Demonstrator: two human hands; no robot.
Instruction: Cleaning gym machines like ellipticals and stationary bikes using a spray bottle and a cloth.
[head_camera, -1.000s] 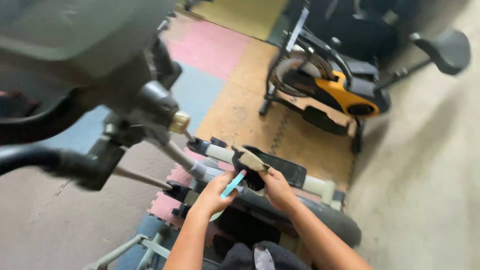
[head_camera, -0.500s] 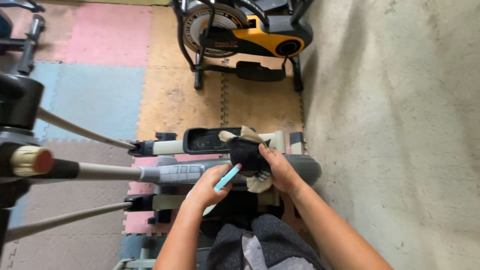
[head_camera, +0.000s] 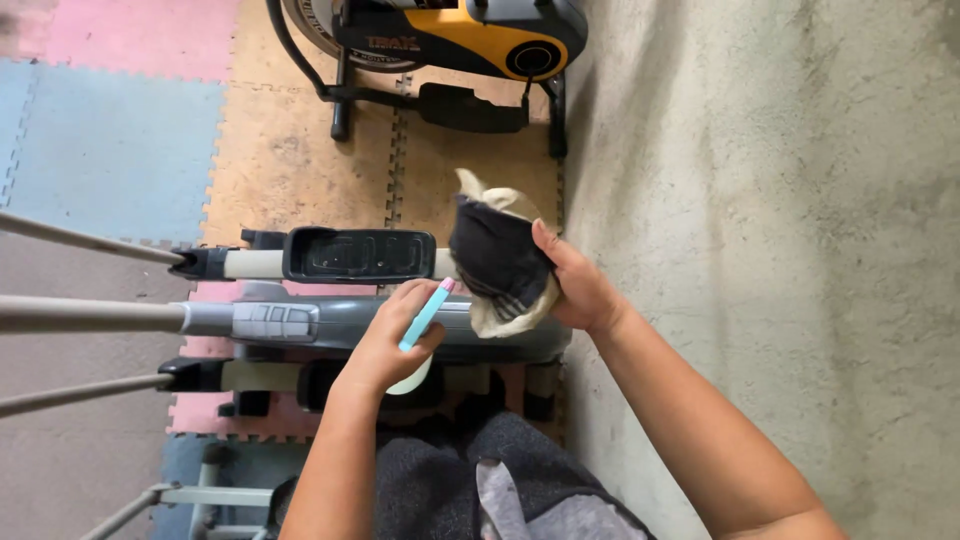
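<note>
left hand (head_camera: 385, 345) fingers closed around spray bottle (head_camera: 420, 325), right hand (head_camera: 578, 285) fingers gripping rag (head_camera: 500, 262)

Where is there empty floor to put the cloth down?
Bare concrete floor lies right of the right hand and its cloth. The tan foam mat before the yellow exercise bike is free. Around the grey elliptical frame and left hand, it's crowded.

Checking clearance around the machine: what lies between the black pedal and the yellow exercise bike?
In the head view, only bare tan foam floor mat lies between the black pedal and the yellow exercise bike.
</note>
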